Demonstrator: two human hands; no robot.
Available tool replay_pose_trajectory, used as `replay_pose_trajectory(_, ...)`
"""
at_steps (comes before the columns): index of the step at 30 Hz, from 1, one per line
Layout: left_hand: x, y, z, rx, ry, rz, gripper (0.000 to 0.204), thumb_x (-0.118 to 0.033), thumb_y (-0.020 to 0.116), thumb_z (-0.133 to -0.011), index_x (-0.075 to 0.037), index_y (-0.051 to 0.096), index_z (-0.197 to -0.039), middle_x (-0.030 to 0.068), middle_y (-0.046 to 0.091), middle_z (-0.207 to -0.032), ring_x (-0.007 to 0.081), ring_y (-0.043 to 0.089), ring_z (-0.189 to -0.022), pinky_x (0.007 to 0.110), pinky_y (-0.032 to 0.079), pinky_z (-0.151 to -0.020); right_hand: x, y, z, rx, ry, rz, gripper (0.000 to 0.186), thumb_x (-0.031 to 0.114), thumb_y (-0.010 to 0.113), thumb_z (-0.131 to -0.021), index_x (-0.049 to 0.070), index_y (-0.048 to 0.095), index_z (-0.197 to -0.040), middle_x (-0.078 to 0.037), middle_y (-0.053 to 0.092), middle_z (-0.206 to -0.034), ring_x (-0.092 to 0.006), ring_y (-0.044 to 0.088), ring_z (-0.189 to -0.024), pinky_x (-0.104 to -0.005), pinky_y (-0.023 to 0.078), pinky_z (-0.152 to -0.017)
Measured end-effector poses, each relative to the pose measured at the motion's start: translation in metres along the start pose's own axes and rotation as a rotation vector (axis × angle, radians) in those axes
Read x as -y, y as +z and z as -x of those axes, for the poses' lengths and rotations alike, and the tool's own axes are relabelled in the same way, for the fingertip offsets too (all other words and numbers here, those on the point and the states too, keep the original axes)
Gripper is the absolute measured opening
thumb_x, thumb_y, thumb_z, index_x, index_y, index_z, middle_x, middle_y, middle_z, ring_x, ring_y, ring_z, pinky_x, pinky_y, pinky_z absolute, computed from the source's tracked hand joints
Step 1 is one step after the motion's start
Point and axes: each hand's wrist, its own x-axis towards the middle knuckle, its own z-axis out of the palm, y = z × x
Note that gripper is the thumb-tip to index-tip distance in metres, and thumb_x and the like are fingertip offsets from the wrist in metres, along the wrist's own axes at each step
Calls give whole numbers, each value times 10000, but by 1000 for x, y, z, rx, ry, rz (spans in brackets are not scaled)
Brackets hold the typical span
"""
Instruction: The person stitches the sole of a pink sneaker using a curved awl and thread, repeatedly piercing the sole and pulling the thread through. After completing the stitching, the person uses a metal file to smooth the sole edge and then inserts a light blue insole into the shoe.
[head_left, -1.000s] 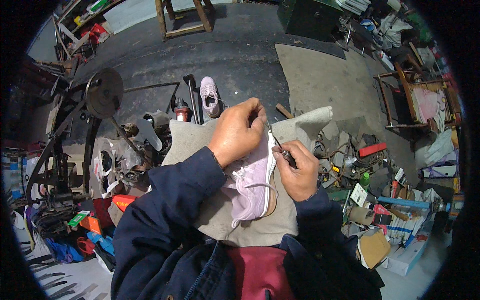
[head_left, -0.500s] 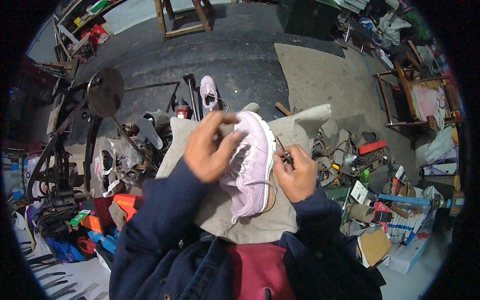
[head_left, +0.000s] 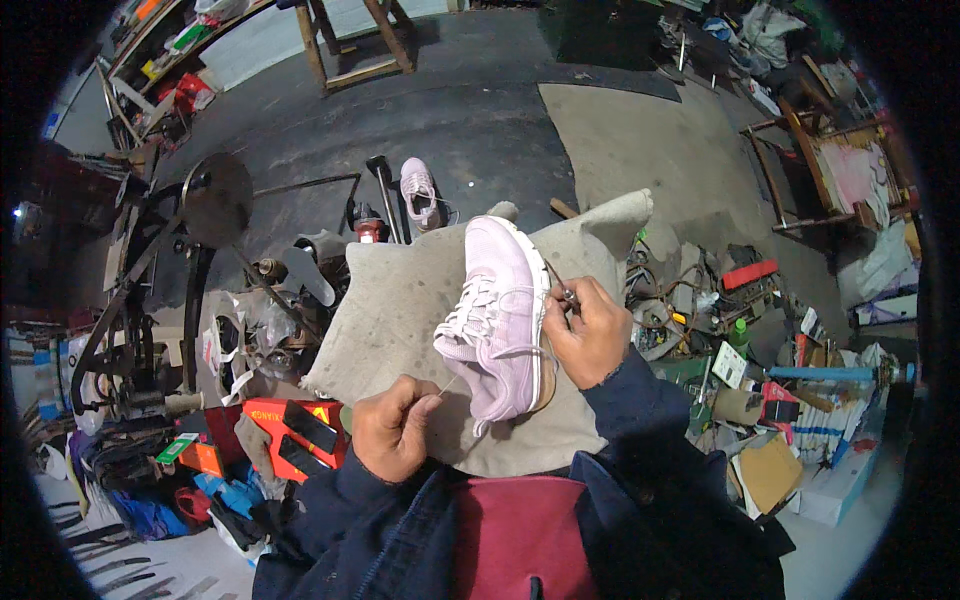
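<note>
Pink shoe (head_left: 508, 325) mid-cloth (head_left: 375, 320), toe at far edge, sole rim (head_left: 540, 290) facing right hand (head_left: 592, 330), likely for reach; fingers curled round slim tool (head_left: 570, 297). Left hand (head_left: 393, 425) at near-left edge, fingertips pinched on thread (head_left: 449, 386), seemingly for tension.

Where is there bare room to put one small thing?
Bare: the cloth left of the near pink shoe, beyond the left hand; and the dark floor between the wooden legs and the far shoe. Crowded: left of the cloth, below the wheel, and right, around the red block.
</note>
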Motion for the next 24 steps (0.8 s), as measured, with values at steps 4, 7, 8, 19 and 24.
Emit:
replay_pose_trajectory(4, 33, -26, 32, -28, -54, -134, 35, -26, 659, -935, -14, 676, -907, 172, 657, -745, 315, 678, -646, 348, 510, -615, -3, -1, 2, -3, -6, 23, 150, 54, 752, -870, 6, 651, -971, -111, 688, -873, -189, 667, -645, -308, 498, -538)
replay_pose_trajectory(7, 70, -71, 66, -185, -90, -259, 26, -21, 657, -942, 1, 647, -933, 175, 644, -742, 310, 660, -623, 341, 504, -614, -5, 0, 2, -2, -11, 20, 151, 54, 752, -868, 7, 652, -971, -112, 689, -878, -192, 679, -661, -313, 503, -542)
replay_pose_trajectory(8, 76, -85, 81, -220, -121, -393, 32, -20, 649, -948, 1, 632, -931, 172, 633, -746, 292, 639, -622, 335, 494, -621, -5, 1, 2, -11, -28, 10, 151, 54, 752, -867, 7, 652, -971, -113, 689, -879, -192, 683, -666, -314, 505, -543)
replay_pose_trajectory(19, -3, -51, 40, -383, 198, 1230, 212, -303, 560, -1080, -122, 500, -989, 10, 604, -729, 213, 664, -763, 533, 458, -1086, -4, 0, 2, -3, -15, 6, 149, 88, 736, -855, 5, 647, -940, -134, 696, -876, -262, 708, -686, -371, 546, -602)
replay_pose_trajectory(24, -11, -40, 37, -39, -62, 1037, 286, -372, 551, -1089, -95, 538, -1021, -11, 410, -544, 174, 525, -508, 568, 565, -893, -2, 0, 0, -5, -20, 56, 146, 84, 726, -850, 5, 640, -937, -133, 697, -871, -263, 702, -664, -373, 538, -585)
